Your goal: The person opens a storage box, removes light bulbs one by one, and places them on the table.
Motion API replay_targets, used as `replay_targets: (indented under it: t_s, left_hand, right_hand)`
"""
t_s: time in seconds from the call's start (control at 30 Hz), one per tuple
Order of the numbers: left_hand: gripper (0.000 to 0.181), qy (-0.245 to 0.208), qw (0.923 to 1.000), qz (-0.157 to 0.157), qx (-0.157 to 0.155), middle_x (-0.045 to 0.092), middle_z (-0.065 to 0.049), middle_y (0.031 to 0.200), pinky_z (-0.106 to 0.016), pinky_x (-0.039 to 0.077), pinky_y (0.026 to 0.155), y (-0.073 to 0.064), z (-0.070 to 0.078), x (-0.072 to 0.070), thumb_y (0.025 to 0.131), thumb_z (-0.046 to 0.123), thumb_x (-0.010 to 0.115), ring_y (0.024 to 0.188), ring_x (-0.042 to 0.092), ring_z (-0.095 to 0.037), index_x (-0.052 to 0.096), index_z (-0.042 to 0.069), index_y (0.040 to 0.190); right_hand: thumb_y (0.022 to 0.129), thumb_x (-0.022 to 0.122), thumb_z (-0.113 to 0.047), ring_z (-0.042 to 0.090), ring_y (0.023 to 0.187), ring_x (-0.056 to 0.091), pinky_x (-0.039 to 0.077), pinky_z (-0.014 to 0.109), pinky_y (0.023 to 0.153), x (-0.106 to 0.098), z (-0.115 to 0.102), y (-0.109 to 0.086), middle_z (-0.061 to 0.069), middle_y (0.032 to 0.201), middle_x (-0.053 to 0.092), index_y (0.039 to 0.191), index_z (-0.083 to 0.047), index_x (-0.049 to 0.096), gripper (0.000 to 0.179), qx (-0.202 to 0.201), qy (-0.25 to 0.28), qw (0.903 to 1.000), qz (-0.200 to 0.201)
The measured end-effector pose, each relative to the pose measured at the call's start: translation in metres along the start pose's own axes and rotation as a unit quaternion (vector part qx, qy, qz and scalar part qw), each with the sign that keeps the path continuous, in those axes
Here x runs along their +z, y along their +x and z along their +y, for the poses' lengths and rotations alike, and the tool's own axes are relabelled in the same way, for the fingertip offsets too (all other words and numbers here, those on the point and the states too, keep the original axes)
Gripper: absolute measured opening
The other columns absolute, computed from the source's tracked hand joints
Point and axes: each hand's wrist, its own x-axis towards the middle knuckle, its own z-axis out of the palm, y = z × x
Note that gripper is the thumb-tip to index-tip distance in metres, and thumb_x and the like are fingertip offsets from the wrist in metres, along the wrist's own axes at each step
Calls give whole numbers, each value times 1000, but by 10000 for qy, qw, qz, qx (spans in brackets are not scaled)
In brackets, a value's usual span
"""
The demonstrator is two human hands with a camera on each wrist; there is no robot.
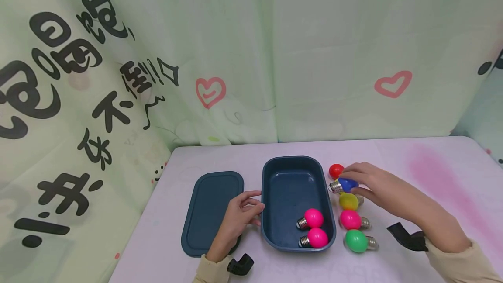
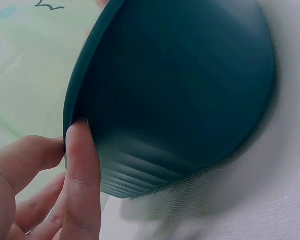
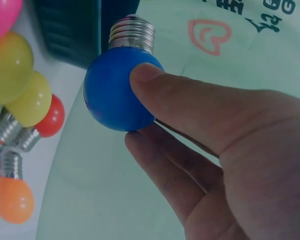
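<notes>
My right hand (image 1: 367,180) pinches a blue light bulb (image 3: 115,92) between thumb and fingers, its metal screw base pointing towards the box. In the head view this bulb is over the right rim of a dark blue-green plastic box (image 1: 291,187). Two pink bulbs (image 1: 314,218) lie inside the box at its near right corner. At the box's left side, my left hand (image 1: 244,208) holds the rim with its fingertips. The left wrist view shows the fingers (image 2: 82,165) against the rim and the outer wall.
Right of the box lie a red bulb (image 1: 335,170), a yellow bulb (image 1: 348,201), another pink bulb (image 1: 350,219) and a green bulb (image 1: 356,241). The right wrist view adds an orange bulb (image 3: 12,200). A matching lid (image 1: 210,204) lies flat at left, partly under my left arm.
</notes>
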Motion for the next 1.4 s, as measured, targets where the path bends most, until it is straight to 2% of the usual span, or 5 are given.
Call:
replay_targets:
  t_s: [0.2,0.63,0.9,1.13,1.4]
  left_hand:
    - [47,8,10000,-23,46,68,-7,95,-24,59,60,-1,0,0,90,18,74,70,65,-11,59,4,133]
    - [46,-11,10000,-54,28,67,-6,94,-23,58,59,0,2,0,91,16,73,67,64,-11,59,3,133]
    - [48,11,10000,-43,39,67,-7,95,-24,59,60,-2,2,0,91,18,74,69,64,-11,58,3,133]
    - [47,19,10000,-7,0,67,-5,95,-25,59,59,-1,1,-1,90,19,74,68,64,-11,60,5,132]
    - [47,47,10000,-2,12,67,-6,95,-25,59,60,0,-1,-1,90,20,75,72,66,-12,60,6,132]
  right_hand:
    - [79,82,-11,32,106,62,61,38,78,0,10,-8,12,116,64,118,-7,69,41,223,-22,9997,-99]
    - [80,82,-15,34,108,62,60,41,80,3,27,-22,11,117,64,119,-10,69,41,697,12,9972,-275]
    - [78,83,-13,32,103,64,60,43,80,8,39,-30,10,112,66,116,-9,70,41,765,-135,9967,-220]
    - [76,84,-12,39,105,62,59,47,79,13,48,-33,18,112,65,115,-5,70,42,1048,-120,9936,-396]
    - [75,85,-10,37,100,64,60,47,78,19,58,-35,17,108,66,111,-5,71,40,1066,-127,9930,-492]
